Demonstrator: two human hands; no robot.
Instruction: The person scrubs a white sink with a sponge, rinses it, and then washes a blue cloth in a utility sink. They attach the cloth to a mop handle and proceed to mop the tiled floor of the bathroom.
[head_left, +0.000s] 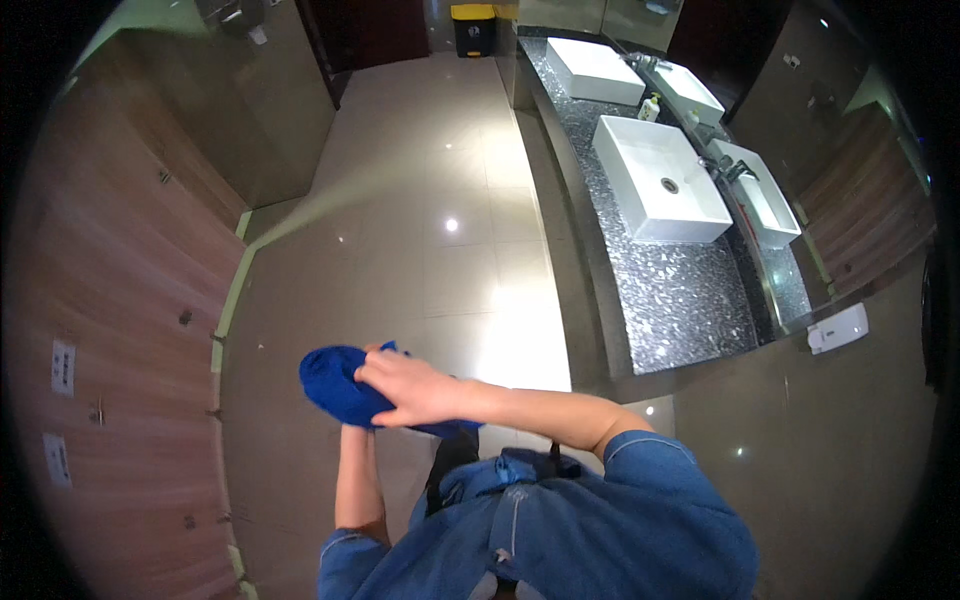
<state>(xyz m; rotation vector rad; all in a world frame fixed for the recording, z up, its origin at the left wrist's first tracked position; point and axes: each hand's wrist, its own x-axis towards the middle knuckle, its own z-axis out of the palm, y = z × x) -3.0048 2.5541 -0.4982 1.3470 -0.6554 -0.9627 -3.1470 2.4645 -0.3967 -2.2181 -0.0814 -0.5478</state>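
A blue cloth (337, 386) is bunched up in front of me, above the tiled floor. My right hand (412, 386) lies over its right part, with the fingers curled onto the fabric. The left forearm comes up from below and ends under the cloth, which covers my left hand. A strip of the same blue fabric hangs down to the right, beneath my right wrist, near my dark trousers.
On the right, a dark speckled stone counter (675, 300) carries white basins (637, 165) and a soap bottle (649, 109) below a mirror. A white wall dispenser (838, 328) is nearer. Wooden partition doors (135, 315) line the left. A yellow-lidded bin (474, 31) stands far ahead.
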